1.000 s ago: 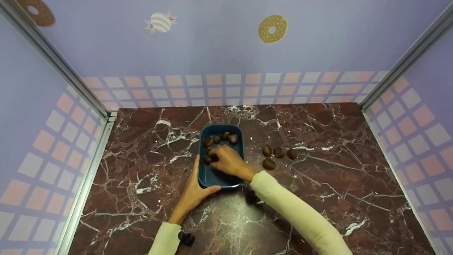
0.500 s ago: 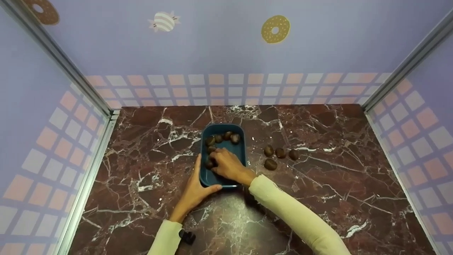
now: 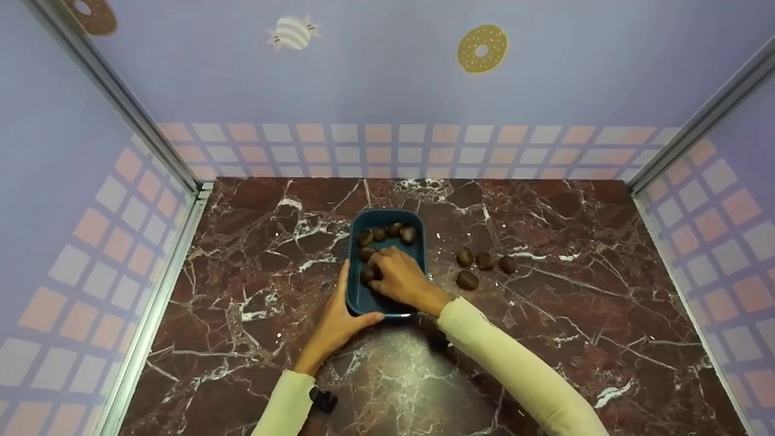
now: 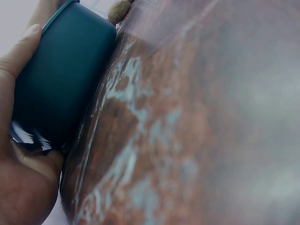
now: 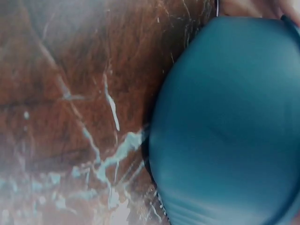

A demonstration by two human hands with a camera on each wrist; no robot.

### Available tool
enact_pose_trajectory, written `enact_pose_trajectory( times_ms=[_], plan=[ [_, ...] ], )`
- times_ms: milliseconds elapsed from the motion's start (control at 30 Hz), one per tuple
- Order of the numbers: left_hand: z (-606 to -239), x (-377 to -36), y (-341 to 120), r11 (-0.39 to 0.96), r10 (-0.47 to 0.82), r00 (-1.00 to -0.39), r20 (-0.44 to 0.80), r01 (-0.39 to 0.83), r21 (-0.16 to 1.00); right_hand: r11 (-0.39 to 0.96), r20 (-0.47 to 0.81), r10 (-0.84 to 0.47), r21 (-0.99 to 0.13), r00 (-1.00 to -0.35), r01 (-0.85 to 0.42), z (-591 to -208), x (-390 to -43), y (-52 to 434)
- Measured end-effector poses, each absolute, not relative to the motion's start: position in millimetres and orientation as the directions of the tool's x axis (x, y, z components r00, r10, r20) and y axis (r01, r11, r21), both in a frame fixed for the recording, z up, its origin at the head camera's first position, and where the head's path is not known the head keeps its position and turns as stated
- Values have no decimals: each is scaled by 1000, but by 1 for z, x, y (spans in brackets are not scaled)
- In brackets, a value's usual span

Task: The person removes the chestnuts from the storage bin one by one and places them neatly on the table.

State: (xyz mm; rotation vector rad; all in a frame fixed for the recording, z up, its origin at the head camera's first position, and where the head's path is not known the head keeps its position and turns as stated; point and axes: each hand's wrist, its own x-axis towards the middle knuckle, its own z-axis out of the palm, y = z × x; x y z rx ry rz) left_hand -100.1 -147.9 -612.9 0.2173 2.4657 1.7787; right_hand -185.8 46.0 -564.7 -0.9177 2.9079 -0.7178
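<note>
A teal rectangular dish [image 3: 418, 242] stands on the marble table [image 3: 545, 339] and holds several brown chestnuts [image 3: 387, 232] along its far and left walls. My left hand [image 3: 342, 309] grips the dish's near left corner, thumb along the front rim. In the left wrist view the left hand [image 4: 14, 61] wraps the dish [image 4: 61, 84]. My right hand [image 3: 381, 269] reaches into the dish from the right. Its curled fingers close on a chestnut [image 3: 367, 276] by the left wall. The right wrist view shows only the dish's outer wall [image 5: 229, 122].
Several loose chestnuts [image 3: 484, 261] lie on the table just right of the dish, one [image 3: 467, 280] nearest the right forearm. Lilac walls with metal corner posts [image 3: 181, 200] close the table on three sides.
The right hand has drawn slightly toward the dish's near end while staying inside it. The left hand keeps its hold on the dish. The view has shifted a little.
</note>
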Motion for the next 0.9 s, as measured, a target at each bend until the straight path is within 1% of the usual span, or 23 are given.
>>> enact_pose_trajectory(
  times_ms=[300,433,767,900],
  plan=[
    [-613,-100,-147,275,174,-985,4,53,960,683,200,-528,-477,-825,-553,-545,-177,66],
    [-614,-100,-147,285,163,-987,-8,40,958,668,241,-515,-489,-823,-561,-539,-175,80],
    [-615,-100,-146,295,158,-987,-5,42,955,670,311,-429,-520,-848,-529,-533,-170,118],
    [-614,-101,-146,304,153,-988,9,56,951,660,347,-404,-531,-846,-532,-531,-169,130]
  ],
)
